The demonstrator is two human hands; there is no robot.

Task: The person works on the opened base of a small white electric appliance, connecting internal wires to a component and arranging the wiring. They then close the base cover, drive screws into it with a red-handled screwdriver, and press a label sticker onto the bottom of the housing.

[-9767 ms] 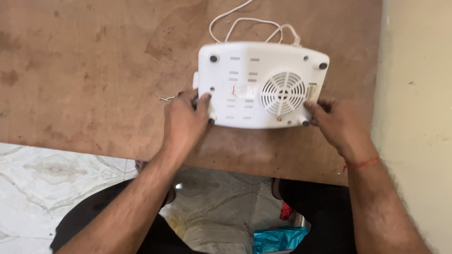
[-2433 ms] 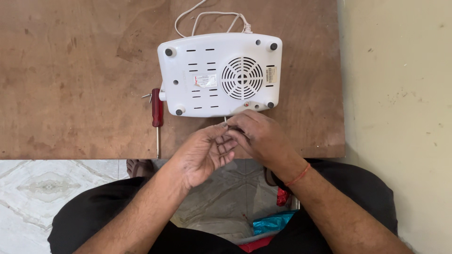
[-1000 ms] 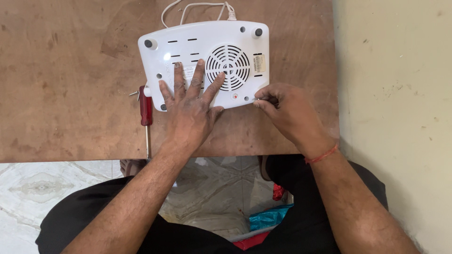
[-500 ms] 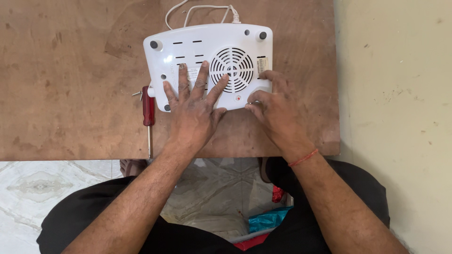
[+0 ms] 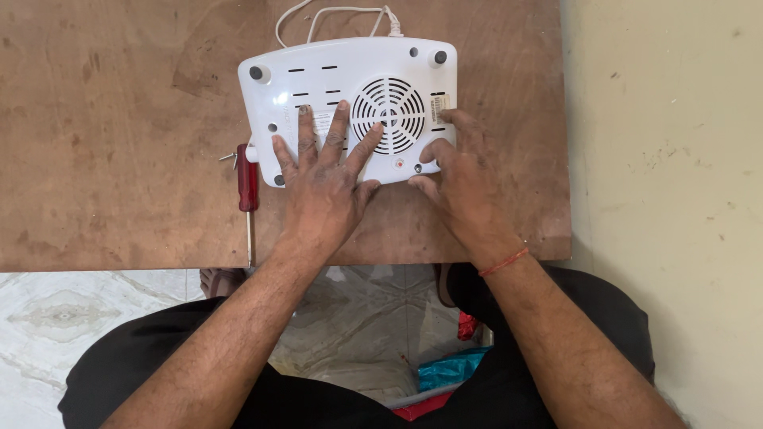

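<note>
Lying face-down at the board's (image 5: 119, 119) 12 o'clock edge, the white appliance (image 5: 350, 87) shows its round vent grille (image 5: 391, 115) and rubber feet. It looks like a stiff, smooth plastic shell, probably light but slippery, best held by its side edges. The left hand (image 5: 322, 187) presses flat and open on it; the right hand (image 5: 461, 179) curls loosely at its 4 o'clock corner, gripping nothing visible. A red screwdriver (image 5: 248, 179) lies at 9 o'clock; the cord (image 5: 334, 14) trails off at 12.

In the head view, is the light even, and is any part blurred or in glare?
Head view: soft, even light; sharp overall. The white appliance shows no harsh glare. Only faint shadows under the left hand and right hand. The screwdriver on the wooden board stays crisp.
</note>
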